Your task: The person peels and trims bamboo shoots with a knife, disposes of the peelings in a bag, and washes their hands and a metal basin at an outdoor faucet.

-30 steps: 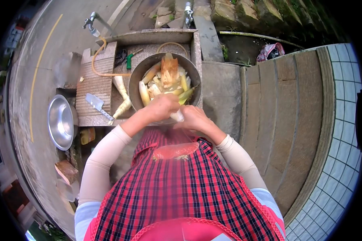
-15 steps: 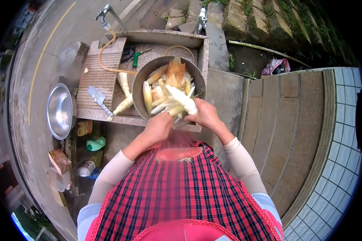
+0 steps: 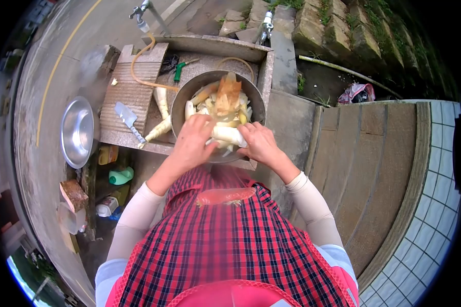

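A large metal pot full of bamboo shoots and peeled pieces stands in front of me. My right hand is closed around one end of a pale, peeled bamboo shoot lying crosswise over the pot's near side. At the shoot's other end is my left hand, its thumb and fingers apart; whether it touches the shoot is unclear. A brown sheath piece sticks up among the pot's contents. Left of the pot lie two more bamboo shoots, beside a cleaver.
The stone sink surrounds the pot, with a ridged washboard slab at left. An orange hose runs from a tap. A green-handled nozzle lies behind. A metal basin is further left.
My left hand has risen over the pot and its fingers have spread. The peeled shoot in my right hand has swung from a slant to nearly level, lower in the pot.
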Motion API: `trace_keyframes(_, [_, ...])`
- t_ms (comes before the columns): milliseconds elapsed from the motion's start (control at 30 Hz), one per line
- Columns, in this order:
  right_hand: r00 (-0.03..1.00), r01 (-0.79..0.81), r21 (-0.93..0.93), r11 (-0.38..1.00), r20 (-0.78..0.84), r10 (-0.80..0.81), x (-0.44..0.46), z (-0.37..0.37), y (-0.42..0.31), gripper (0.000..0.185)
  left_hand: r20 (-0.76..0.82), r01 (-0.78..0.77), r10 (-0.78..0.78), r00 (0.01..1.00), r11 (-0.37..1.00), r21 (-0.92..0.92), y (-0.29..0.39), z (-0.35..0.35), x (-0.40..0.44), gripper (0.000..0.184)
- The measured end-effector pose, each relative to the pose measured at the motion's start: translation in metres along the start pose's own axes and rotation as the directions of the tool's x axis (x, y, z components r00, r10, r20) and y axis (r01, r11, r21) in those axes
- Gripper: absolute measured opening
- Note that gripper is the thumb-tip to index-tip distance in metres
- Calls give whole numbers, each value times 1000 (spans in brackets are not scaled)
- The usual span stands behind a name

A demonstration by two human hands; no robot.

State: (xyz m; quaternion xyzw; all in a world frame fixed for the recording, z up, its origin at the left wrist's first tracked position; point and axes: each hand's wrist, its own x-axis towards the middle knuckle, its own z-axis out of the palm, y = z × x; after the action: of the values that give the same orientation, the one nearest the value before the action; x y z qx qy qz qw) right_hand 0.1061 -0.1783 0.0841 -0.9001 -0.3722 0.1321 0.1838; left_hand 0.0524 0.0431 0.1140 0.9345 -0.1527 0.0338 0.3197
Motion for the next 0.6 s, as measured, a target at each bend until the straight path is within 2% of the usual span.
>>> trace_keyframes(67, [990, 84, -29, 996, 117, -80, 8, -7, -12, 60, 152, -12, -4, 988, 995, 104, 6, 20, 3, 71])
trace_keyframes(100, [986, 65, -9, 998, 153, -63, 12, -8, -20, 60, 343, 91, -135, 930, 985, 144, 13, 25, 6, 82])
trace_keyframes(133, [980, 47, 10, 999, 191, -48, 16, -10, -28, 60, 293, 71, -102, 951, 991, 113, 9, 38, 2, 85])
trace_keyframes(167, [973, 26, 25, 999, 229, -31, 20, -13, -36, 60, 319, 126, -134, 938, 991, 48, 5, 41, -1, 85])
trace_keyframes(233, [975, 53, 71, 996, 213, -67, 29, -25, -48, 60, 281, 144, -140, 949, 990, 6, -9, 46, -8, 80])
trace_keyframes(267, [976, 55, 88, 995, 206, -72, 33, -32, -54, 60, 267, 196, -195, 944, 980, 24, -16, 43, -15, 80])
trace_keyframes(333, [992, 130, 38, 991, -13, -129, 42, -45, -72, 59, 239, 293, -294, 925, 955, 42, -27, 34, -31, 78])
trace_keyframes(367, [980, 161, 7, 987, -122, -159, 49, -50, -79, 59, 235, 386, -373, 897, 923, -7, -33, 23, -41, 75])
trace_keyframes(400, [957, 190, 54, 980, -231, -173, 57, -52, -87, 45, 237, 471, -446, 863, 880, -56, -41, 4, -53, 71])
trace_keyframes(433, [957, 182, 154, 971, -256, -139, 66, -46, -97, 36, 247, 550, -514, 821, 829, -104, -51, -13, -69, 67])
trace_keyframes(500, [955, 164, 350, 922, -290, -60, 88, -25, -121, 21, 125, 618, -607, 785, 754, -223, -81, -36, -112, 62])
trace_keyframes(567, [967, 206, 405, 891, -223, -122, 118, 3, -153, 14, 80, 719, -727, 682, 646, -257, -117, -59, -157, 60])
trace_keyframes(600, [971, 220, 440, 871, -188, -151, 135, 29, -164, 12, 24, 706, -749, 662, 613, -353, -138, -65, -182, 59])
